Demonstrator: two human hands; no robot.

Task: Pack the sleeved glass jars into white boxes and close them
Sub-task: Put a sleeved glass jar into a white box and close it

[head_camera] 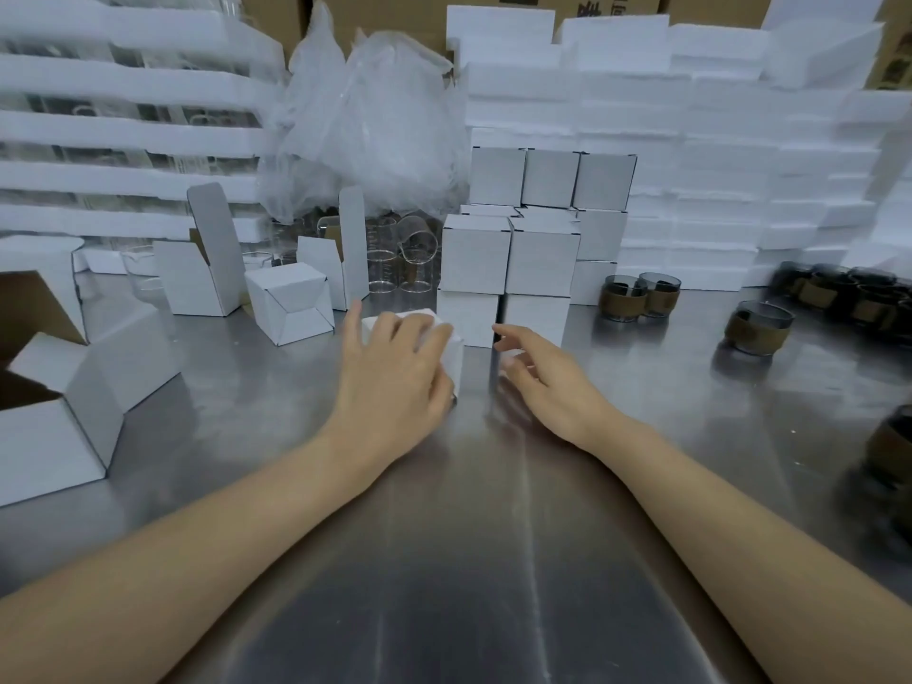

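Left hand [395, 372] grips a closed white box [453, 355] at frame centre, fingers curled over its top, box on the steel table [469, 535]. Right hand [548, 382] is just right of the box, fingers loose and spread, holding nothing; can't tell if a fingertip touches it. Stack of closed boxes [508, 254] stands directly behind both hands. Sleeved jars [636, 298] sit at middle right, more at the right edge, blurred. Open boxes [291, 303] lie centre left, clear glasses [404, 264] behind them. White foam sheets [691, 140] are piled upper right.
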